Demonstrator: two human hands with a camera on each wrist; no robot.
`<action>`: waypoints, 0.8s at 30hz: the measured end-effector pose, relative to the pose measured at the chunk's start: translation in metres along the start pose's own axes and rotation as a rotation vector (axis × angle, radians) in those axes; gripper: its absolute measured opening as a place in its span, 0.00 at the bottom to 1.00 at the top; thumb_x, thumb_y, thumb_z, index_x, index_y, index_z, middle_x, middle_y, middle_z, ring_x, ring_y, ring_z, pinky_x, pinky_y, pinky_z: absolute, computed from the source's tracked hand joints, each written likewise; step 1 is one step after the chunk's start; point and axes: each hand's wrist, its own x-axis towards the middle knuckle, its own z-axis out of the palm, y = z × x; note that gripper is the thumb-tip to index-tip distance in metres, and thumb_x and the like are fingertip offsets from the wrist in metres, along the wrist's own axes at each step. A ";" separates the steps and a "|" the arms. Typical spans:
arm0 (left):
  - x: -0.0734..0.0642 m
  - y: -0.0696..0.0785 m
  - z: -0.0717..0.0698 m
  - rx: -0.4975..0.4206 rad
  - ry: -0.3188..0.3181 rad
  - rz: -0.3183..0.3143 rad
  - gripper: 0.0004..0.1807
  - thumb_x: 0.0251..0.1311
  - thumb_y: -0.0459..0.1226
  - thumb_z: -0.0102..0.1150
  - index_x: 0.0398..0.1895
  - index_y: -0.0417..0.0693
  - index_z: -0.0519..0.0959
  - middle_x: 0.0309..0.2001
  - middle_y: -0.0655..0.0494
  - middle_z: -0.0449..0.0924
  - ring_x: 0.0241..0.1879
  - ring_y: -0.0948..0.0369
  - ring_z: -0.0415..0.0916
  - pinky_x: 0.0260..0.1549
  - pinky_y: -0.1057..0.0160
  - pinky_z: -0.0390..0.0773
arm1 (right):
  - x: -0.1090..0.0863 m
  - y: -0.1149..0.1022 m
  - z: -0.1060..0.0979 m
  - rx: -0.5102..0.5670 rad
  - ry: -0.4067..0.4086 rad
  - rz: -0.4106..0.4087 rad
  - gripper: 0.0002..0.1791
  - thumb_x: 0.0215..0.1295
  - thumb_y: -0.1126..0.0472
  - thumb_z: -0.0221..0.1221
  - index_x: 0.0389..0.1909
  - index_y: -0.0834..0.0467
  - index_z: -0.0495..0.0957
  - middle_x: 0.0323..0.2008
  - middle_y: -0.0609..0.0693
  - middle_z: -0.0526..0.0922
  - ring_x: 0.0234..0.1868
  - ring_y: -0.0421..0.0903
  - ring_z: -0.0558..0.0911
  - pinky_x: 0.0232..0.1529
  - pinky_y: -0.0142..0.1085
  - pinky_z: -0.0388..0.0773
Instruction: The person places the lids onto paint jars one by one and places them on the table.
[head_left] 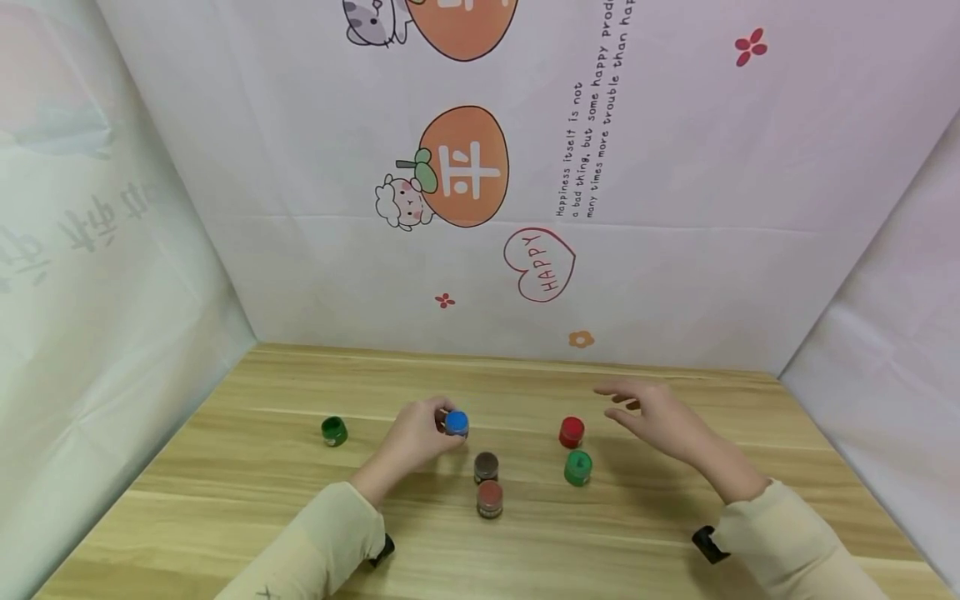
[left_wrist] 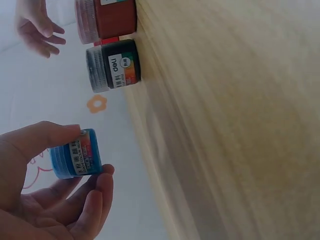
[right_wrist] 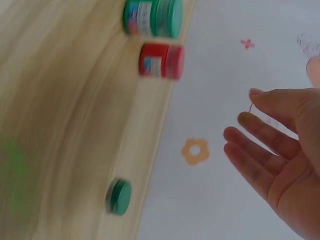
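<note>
My left hand (head_left: 420,429) pinches a small blue paint jar (head_left: 457,423) between thumb and fingers. In the left wrist view that jar (left_wrist: 77,154) is held in the air, its printed label facing the camera. My right hand (head_left: 660,417) hovers with nothing in it, fingers loosely spread, to the right of a red paint jar (head_left: 572,432). Just in front of the red jar stands a green paint jar (head_left: 578,468). A green lid (right_wrist: 120,197) lies on the table in the right wrist view; the head view does not show it.
A dark brown jar (head_left: 486,467) and a reddish-brown jar (head_left: 490,499) stand close together near the middle of the wooden table (head_left: 225,500). Far to the left sits a dark green jar (head_left: 333,431). A printed white cloth (head_left: 337,275) hangs behind the table.
</note>
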 end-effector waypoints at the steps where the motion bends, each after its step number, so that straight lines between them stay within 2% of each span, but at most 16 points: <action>1: 0.000 -0.001 0.000 0.009 -0.010 0.003 0.13 0.54 0.32 0.76 0.41 0.42 0.83 0.36 0.54 0.83 0.38 0.58 0.81 0.41 0.54 0.82 | -0.001 0.004 -0.001 -0.001 -0.009 0.013 0.18 0.68 0.69 0.65 0.59 0.65 0.82 0.56 0.62 0.83 0.51 0.60 0.84 0.48 0.52 0.83; 10: 0.002 -0.001 0.001 0.062 -0.087 -0.029 0.14 0.51 0.28 0.77 0.41 0.39 0.86 0.37 0.53 0.83 0.40 0.56 0.81 0.45 0.52 0.82 | -0.008 0.029 -0.005 -0.018 -0.053 0.083 0.19 0.68 0.70 0.63 0.59 0.68 0.80 0.54 0.66 0.83 0.50 0.64 0.83 0.48 0.55 0.82; 18: 0.002 -0.001 0.003 0.070 -0.128 -0.034 0.15 0.47 0.25 0.78 0.40 0.34 0.87 0.35 0.51 0.85 0.37 0.57 0.81 0.42 0.56 0.83 | -0.014 0.049 0.000 -0.117 -0.080 0.104 0.18 0.62 0.72 0.68 0.53 0.69 0.83 0.51 0.66 0.84 0.47 0.65 0.83 0.43 0.54 0.83; 24: 0.000 -0.002 0.003 0.086 -0.162 -0.029 0.15 0.46 0.24 0.77 0.40 0.33 0.87 0.37 0.50 0.85 0.38 0.57 0.81 0.43 0.57 0.83 | -0.018 0.058 0.000 -0.076 -0.150 0.224 0.20 0.63 0.72 0.67 0.56 0.72 0.80 0.54 0.71 0.80 0.49 0.68 0.81 0.44 0.55 0.82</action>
